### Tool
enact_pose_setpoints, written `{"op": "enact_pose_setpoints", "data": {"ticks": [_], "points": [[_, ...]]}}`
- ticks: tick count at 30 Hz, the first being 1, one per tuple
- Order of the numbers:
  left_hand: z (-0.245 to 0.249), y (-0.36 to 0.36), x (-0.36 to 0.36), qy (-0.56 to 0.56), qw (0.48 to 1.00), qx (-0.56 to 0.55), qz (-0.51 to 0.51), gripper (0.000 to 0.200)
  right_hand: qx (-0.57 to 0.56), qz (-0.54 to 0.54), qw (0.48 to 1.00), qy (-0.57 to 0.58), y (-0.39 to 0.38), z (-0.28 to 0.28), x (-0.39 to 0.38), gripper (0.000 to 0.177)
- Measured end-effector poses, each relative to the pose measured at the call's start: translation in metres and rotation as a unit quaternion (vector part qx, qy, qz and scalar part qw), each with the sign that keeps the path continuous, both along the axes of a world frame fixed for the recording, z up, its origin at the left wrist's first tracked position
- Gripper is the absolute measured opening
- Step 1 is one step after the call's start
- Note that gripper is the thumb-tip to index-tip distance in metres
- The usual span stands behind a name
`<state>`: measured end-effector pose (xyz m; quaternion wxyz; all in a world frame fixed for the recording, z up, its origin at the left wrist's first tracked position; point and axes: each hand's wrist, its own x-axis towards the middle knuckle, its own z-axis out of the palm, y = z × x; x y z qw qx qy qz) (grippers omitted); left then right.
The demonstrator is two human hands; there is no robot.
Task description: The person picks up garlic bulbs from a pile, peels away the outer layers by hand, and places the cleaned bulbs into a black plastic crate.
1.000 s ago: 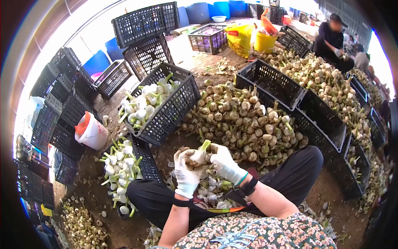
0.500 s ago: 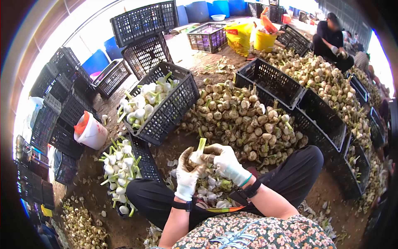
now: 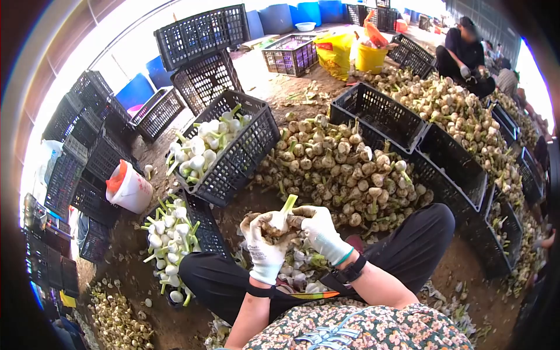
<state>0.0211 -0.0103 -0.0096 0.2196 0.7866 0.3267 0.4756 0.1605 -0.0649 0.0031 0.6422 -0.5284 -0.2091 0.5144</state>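
Observation:
Between my gloved hands, just above my lap, is a garlic bulb (image 3: 279, 220) with a short green stem pointing up. My left hand (image 3: 263, 248) cups it from the left and below, the palm turned partly upward. From the right, my right hand (image 3: 322, 233) pinches at the bulb's side, its fingertips stained with soil. Loose peeled skins (image 3: 303, 262) lie on the ground below the hands. Right in front is a heap of unpeeled, soil-covered garlic (image 3: 338, 169). Clean white garlic (image 3: 204, 146) fills part of a tilted black crate (image 3: 245, 157) at the front left.
More white garlic (image 3: 169, 239) lies in a low crate by my left knee. A white bucket (image 3: 131, 189) stands beyond it. Black crates (image 3: 379, 116) line the right side, before another long garlic heap. A person (image 3: 464, 55) sits there working.
My left hand has rolled outward, showing more of its palm and the glove's print. The bulb has tilted slightly to the right, while my right hand stays close against it.

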Motion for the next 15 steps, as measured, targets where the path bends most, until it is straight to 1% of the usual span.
{"op": "enact_pose_setpoints", "data": {"ticks": [2,3,4,6,7,9,10,12,13,14,15], "points": [[-0.017,0.004,0.001,-0.114,0.984,-0.127,-0.049,0.068,0.021,-0.016,1.000,0.012,0.000,-0.003,0.000,0.018],[-0.006,-0.003,0.005,-0.296,0.882,-0.340,-0.138,0.061,0.021,-0.017,1.000,0.011,0.000,-0.007,0.001,0.018],[-0.012,0.004,-0.004,-0.382,0.792,-0.420,-0.223,0.052,0.043,-0.012,0.999,-0.006,0.000,-0.011,0.003,0.016],[-0.002,0.003,-0.004,-0.421,0.729,-0.497,-0.210,0.046,0.066,-0.007,0.998,-0.023,0.002,-0.018,0.004,0.013],[-0.001,0.003,-0.005,-0.420,0.730,-0.497,-0.211,0.046,0.075,-0.011,0.997,-0.019,0.003,-0.022,0.003,0.012],[-0.001,0.002,-0.008,-0.407,0.670,-0.587,-0.201,0.050,0.085,-0.016,0.996,-0.014,0.003,-0.025,0.002,0.011],[-0.004,0.001,-0.007,-0.407,0.670,-0.587,-0.202,0.050,0.079,-0.018,0.997,-0.020,0.003,-0.024,0.001,0.011],[-0.013,-0.005,-0.001,-0.403,0.711,-0.534,-0.220,0.055,0.073,-0.021,0.997,-0.026,0.000,-0.023,-0.001,0.012],[-0.016,-0.010,0.001,-0.380,0.762,-0.480,-0.212,0.058,0.070,-0.007,0.989,-0.129,-0.003,-0.022,-0.003,0.011],[-0.019,-0.005,0.001,-0.323,0.810,-0.458,-0.170,0.062,0.065,0.009,0.971,-0.230,-0.006,-0.021,-0.005,0.011],[-0.012,-0.005,-0.001,-0.335,0.791,-0.474,-0.195,0.064,0.064,0.006,0.965,-0.254,-0.008,-0.021,-0.004,0.012]]}}
